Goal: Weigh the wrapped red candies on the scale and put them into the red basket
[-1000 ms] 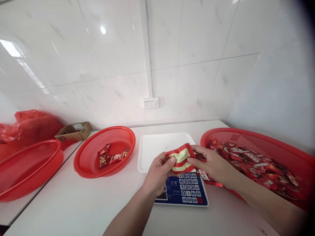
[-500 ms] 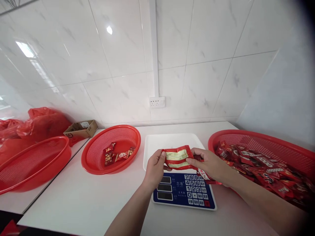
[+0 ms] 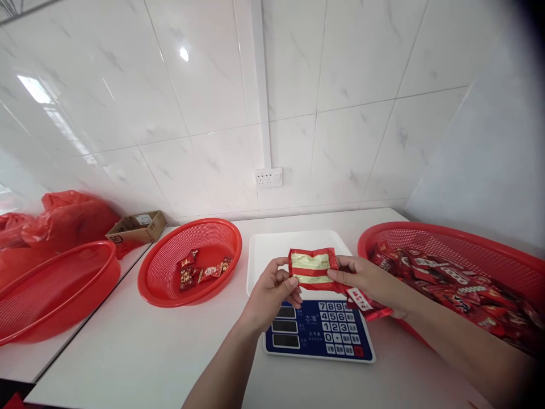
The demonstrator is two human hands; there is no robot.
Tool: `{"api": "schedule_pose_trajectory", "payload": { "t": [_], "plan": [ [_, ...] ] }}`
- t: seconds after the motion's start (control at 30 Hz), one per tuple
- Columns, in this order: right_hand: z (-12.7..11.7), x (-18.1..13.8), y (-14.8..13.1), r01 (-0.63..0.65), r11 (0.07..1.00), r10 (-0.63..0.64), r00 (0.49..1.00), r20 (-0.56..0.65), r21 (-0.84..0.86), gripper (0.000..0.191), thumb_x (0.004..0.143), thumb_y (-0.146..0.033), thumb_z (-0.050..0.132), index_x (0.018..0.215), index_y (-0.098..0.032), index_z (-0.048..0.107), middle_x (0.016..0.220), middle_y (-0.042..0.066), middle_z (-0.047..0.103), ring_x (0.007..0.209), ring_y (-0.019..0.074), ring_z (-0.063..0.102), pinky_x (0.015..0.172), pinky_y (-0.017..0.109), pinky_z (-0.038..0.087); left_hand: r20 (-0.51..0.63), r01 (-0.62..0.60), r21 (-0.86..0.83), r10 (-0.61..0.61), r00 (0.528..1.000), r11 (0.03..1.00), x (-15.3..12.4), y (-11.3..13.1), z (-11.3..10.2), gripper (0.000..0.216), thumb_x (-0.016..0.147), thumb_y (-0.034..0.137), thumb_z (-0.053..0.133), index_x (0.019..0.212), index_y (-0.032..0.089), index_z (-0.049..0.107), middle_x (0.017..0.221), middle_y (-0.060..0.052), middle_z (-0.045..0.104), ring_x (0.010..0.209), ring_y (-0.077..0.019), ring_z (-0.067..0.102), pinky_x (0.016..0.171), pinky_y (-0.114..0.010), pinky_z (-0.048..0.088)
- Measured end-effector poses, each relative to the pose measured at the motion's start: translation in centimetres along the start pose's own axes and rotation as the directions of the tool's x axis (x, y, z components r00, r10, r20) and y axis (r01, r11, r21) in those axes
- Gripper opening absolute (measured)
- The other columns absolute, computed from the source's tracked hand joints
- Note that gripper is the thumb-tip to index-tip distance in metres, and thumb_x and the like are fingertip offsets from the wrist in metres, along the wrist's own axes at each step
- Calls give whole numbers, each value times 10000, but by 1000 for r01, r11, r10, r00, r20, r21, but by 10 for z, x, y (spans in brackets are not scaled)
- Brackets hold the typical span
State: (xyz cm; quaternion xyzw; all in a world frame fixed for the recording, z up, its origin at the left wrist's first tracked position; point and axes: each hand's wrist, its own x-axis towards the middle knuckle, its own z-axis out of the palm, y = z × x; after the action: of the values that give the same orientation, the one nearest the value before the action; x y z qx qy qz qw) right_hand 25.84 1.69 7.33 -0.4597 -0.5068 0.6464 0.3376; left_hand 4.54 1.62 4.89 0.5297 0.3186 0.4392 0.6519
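Note:
A red snack packet point(image 3: 312, 262) with pale printed panels is held up between my two hands, over the front of the scale's white pan point(image 3: 264, 250). My left hand point(image 3: 275, 289) pinches its left edge, thumb in front and fingers curled behind. At the right end, my right hand point(image 3: 366, 278) grips the same packet with the thumb across its face. Another red packet with a white label point(image 3: 360, 299) hangs under my right palm, held by that hand too. Below both hands lies the scale's blue keypad panel point(image 3: 315, 329), partly covered by my left fingers.
To the right, a large red basket point(image 3: 426, 228) is heaped with red packets point(image 3: 455, 284). A round red basket point(image 3: 149, 281) at left holds several packets point(image 3: 208, 272). Farther left are another red basket point(image 3: 63, 295), a cardboard box point(image 3: 138, 229) and red plastic bags point(image 3: 76, 218). A tiled wall stands behind.
The packet has shifted slightly right and flattened out toward me. My left hand's grip has moved to its lower left corner, and the second packet under my right hand shows more.

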Motion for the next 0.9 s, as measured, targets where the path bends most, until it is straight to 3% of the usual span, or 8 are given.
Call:
{"api": "schedule_pose_trajectory", "payload": {
  "t": [0.13,0.23,0.43,0.5,0.6,0.7,0.77,0.9],
  "plan": [
    [-4,-2,-6,81,986,-77,997,32,-149,411,707,-497,702,982,-201,628,864,32,709,840,238,674,805,388,532,148,29,100,-44,988,995,-4,8,-9,520,787,409,656,1218,197,456,674,47,547,488,-77,524,461,-184,422],
    [-5,-3,-6,237,798,-314,948,-48,-554,289,798,-494,588,823,-210,631,760,29,670,757,212,636,700,338,522,135,-115,417,63,989,902,-7,13,-15,381,879,326,522,1249,235,505,728,14,571,559,-105,535,516,-212,438],
    [-11,10,9,394,144,-653,727,212,-908,340,907,-257,343,928,-240,683,928,83,688,840,211,618,751,352,497,266,-346,914,330,906,214,1,6,-27,479,897,97,335,1268,303,555,918,-55,657,821,-186,598,716,-289,488],
    [-15,15,12,346,126,-656,732,184,-930,351,898,-227,342,999,-242,678,999,83,685,901,222,619,790,367,497,258,-299,953,366,894,58,11,2,-32,543,873,33,313,1283,305,542,930,-57,646,853,-187,595,732,-285,492],
    [-18,18,8,234,363,-644,762,-62,-902,316,876,-307,432,1124,-265,625,1099,63,659,968,239,610,844,385,495,187,-180,982,389,902,-54,24,-1,-41,586,844,-12,347,1322,293,498,1071,-82,625,953,-219,584,781,-328,500],
    [-15,12,4,192,754,-497,792,-354,-629,350,826,-422,537,1137,-270,591,983,48,669,848,217,628,771,375,530,115,-137,990,390,914,30,25,-1,-41,487,851,29,429,1274,241,541,1226,-123,574,1135,-284,515,923,-448,446],
    [-7,7,3,215,934,-329,825,-460,-284,365,787,-463,588,1090,-258,585,909,36,656,775,193,622,651,341,553,71,-170,954,364,929,246,18,0,-30,372,883,112,469,1223,220,576,1247,-124,571,1189,-286,483,985,-474,401],
    [20,2,9,285,909,-114,871,-479,303,342,702,-420,689,984,-265,575,905,4,640,737,151,615,581,273,549,104,-183,585,150,983,790,-2,-5,11,432,908,321,515,1328,236,460,1207,-116,581,1037,-230,579,883,-401,486]
  ]
}}
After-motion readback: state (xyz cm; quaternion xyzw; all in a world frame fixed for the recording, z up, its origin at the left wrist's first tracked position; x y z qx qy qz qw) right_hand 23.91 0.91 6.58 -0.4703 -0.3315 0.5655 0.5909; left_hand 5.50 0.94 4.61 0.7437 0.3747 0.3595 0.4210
